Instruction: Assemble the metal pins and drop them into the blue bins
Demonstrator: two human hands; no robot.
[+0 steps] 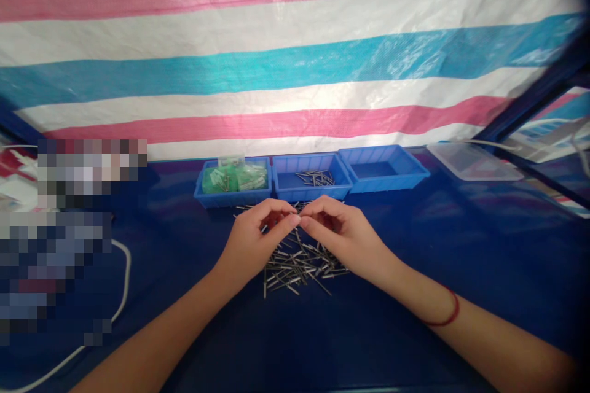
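My left hand (260, 230) and my right hand (353, 233) meet at their fingertips above a loose pile of blind rivets (299, 264). Thumb and fingers are pinched together on both sides. Whatever lies between the tips is too small and too covered to make out. The silvery rivets, with long thin stems, are spread in all directions on the dark blue table, partly hidden under both hands. Just beyond the pile stands a blue bin (313, 189) with more rivets (318, 178) in it.
A left-hand blue bin (233, 199) holds green and clear plastic bags (251, 177). Another blue bin (391, 182) stands at the right, beside a translucent plastic lid (474, 163). A white cable (127, 270) curves along the left. Behind hangs a striped tarp (276, 80).
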